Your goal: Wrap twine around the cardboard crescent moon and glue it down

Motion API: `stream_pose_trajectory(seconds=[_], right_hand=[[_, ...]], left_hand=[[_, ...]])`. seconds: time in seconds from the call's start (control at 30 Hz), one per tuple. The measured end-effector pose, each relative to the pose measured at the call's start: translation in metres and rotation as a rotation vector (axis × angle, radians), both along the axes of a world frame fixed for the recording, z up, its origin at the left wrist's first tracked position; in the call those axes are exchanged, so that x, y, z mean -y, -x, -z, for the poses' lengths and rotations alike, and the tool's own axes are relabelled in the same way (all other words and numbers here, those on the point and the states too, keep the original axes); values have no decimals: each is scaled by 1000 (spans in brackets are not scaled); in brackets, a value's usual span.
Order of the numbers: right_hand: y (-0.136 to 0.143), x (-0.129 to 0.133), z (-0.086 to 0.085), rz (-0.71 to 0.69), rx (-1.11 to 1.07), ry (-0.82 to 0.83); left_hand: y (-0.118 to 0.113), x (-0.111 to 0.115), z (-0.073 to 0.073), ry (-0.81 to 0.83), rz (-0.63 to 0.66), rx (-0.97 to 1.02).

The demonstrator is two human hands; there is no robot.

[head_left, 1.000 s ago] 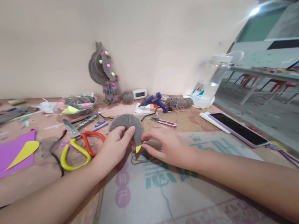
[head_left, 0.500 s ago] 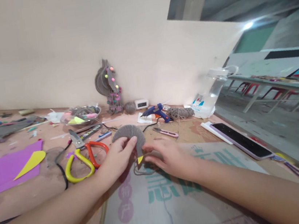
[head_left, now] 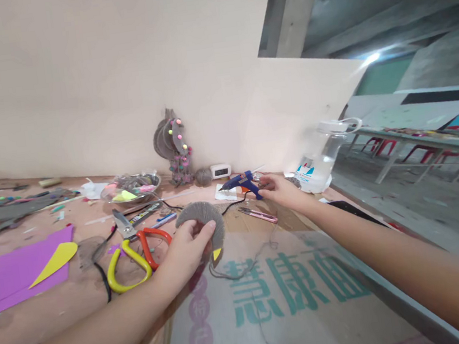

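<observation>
My left hand (head_left: 190, 245) is closed on a crescent shape (head_left: 203, 212) wound with grey yarn, holding it just above the table. A small yellow patch shows at the crescent's lower tip, and a loose grey yarn tail (head_left: 243, 274) runs from it over the printed sheet. My right hand (head_left: 278, 191) is stretched out to the back, thumb and fingers apart, at the handle of a blue glue gun (head_left: 239, 182). Whether it touches the handle is hard to tell. Behind that hand, a bundle of grey yarn (head_left: 295, 180) is mostly hidden.
Scissors (head_left: 128, 258) with yellow and red handles lie left of my left hand, beside purple sheets (head_left: 17, 267) and a yellow cutout (head_left: 57, 262). A pink cutter (head_left: 258, 214), a bowl (head_left: 130, 188), a water jug (head_left: 320, 154) and a yarn-covered ornament (head_left: 175, 145) stand or lie around.
My right hand has left the crescent's yellow tip and moved back and right to the glue gun. My left hand still holds the crescent. The view has tilted up slightly.
</observation>
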State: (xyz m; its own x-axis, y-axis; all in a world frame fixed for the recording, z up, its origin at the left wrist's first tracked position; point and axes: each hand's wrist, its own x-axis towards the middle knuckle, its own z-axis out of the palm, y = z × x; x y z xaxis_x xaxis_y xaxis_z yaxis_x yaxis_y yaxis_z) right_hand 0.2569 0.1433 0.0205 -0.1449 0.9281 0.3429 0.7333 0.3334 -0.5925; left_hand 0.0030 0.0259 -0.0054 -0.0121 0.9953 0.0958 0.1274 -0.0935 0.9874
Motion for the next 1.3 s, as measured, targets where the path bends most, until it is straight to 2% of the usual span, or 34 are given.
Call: stream_pose_trajectory(seconds=[0.13,0.27,0.5,0.63,0.8,0.9,1.0,1.13,1.3], right_hand=[[8,-23,8,-36,-46,88],[21,-35,9,-26,-95,141],[15,-30,3,-29,-200,206],[12,-7,-12,-82,-264,203],[25,51,-28,-188,-317,192],[32,88,-24,-237,-327,190],[34,114,-12,-255,-247,270],[33,126,1,-238,-51,321],[37,128,1,-405,-86,352]], left_hand=[[-2,1,-2,36,-40,3],[-3,2,-6,71,-44,15],[-1,0,-2,84,-22,43],[0,-2,1,80,-10,57],[1,-3,2,39,-9,70],[1,-4,2,20,-5,48],[2,-3,-1,9,-56,54],[4,-1,-4,-30,-75,-6],[6,1,-7,-80,-68,-136]])
